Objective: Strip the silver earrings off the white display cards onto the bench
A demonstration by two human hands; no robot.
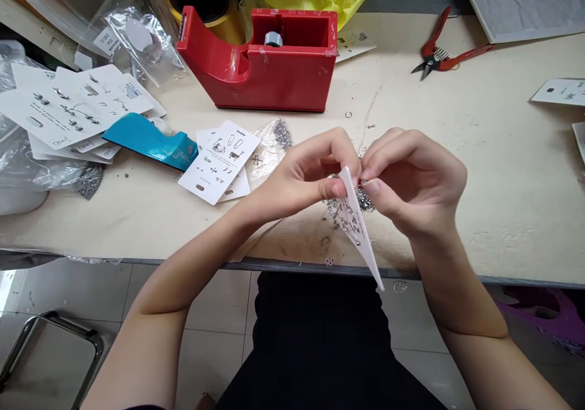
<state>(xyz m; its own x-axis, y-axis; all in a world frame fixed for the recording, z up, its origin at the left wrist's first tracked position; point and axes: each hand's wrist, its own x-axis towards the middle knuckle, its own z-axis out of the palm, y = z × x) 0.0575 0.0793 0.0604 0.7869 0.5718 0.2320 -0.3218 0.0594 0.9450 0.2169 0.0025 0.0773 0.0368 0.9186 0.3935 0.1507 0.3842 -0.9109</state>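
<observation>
Between thumb and fingers my left hand (315, 169) grips a white jewellery card (359, 233), tilted almost edge-on, with small metal earrings on its left face. My right hand (411, 178) is closed in a pinch at the card's upper right edge. Whatever sits between its thumb and fingertip is too small to name. Under both hands lies a pile of tiny silvery metal pieces (364, 200), partly hidden by the card. Left of my left hand, two overlapping earring cards (219, 161) lie beside a small clear bag of metal bits (280, 134).
A red tape dispenser (278, 72) stands at the back, with a blue plastic piece (150, 142) to its left. Several earring cards (68, 108) are heaped at far left. Red-handled pliers (439, 60) lie back right. The table's front edge (219, 264) runs below my hands.
</observation>
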